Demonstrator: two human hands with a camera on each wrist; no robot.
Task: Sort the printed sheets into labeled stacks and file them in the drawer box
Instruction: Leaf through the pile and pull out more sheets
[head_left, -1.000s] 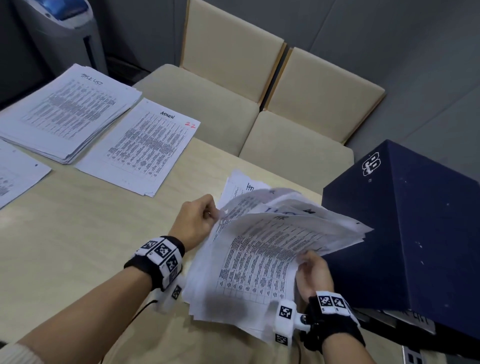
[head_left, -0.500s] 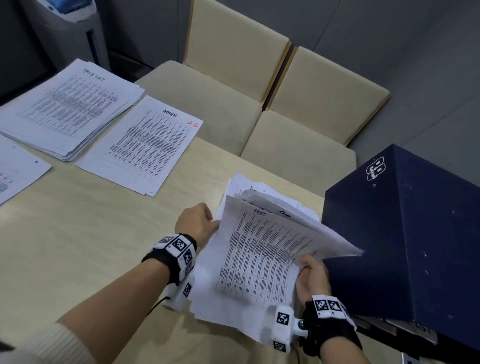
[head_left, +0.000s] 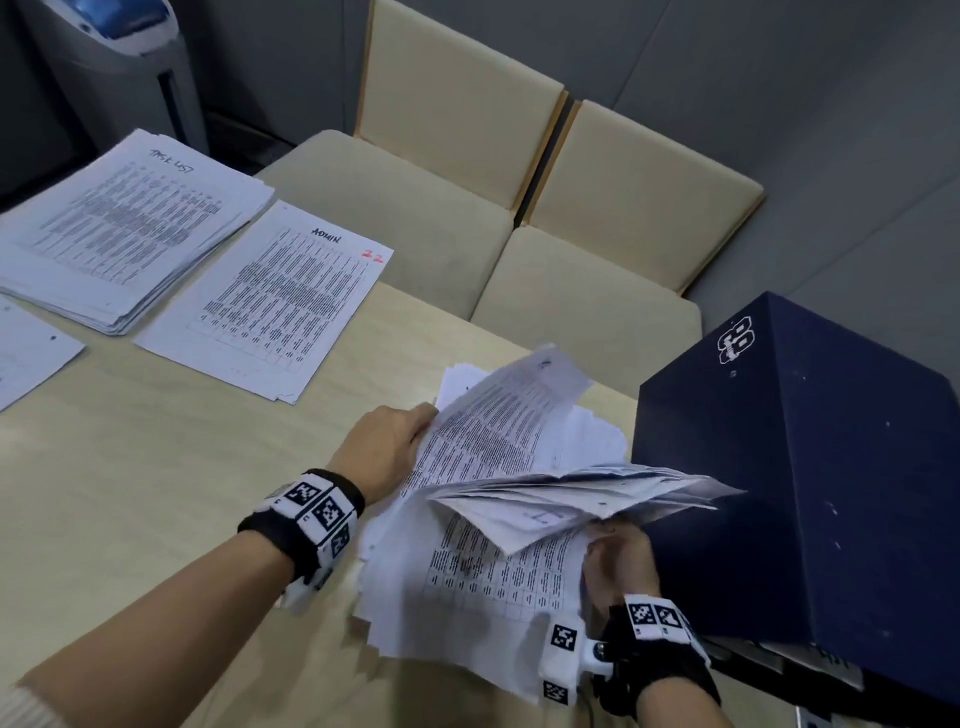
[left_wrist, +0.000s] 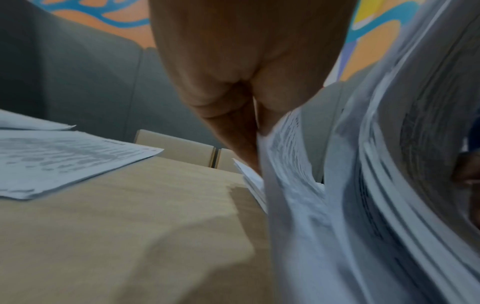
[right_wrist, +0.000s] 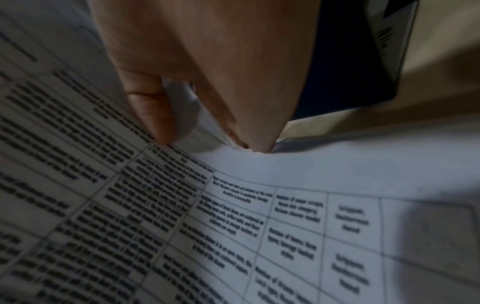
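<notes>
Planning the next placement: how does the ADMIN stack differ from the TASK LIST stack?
The ADMIN stack is thin, only a few sheets; the TASK LIST stack beside it is thick, with fanned edges. ADMIN carries a red "22" at its corner; TASK LIST shows no red mark. ADMIN lies nearer the chairs. Both lie flat, untouched, topped with printed tables and handwritten labels.

Count so far: two hands (head_left: 387, 447) (head_left: 618, 564), two chairs (head_left: 415, 208) (head_left: 613, 249), one box (head_left: 810, 483) at the table's (head_left: 130, 493) right edge, and four lots of paper: three stacks (head_left: 119, 228) (head_left: 270, 301) (head_left: 26, 358) along the far-left edge, plus one messy pile (head_left: 493, 577).
</notes>
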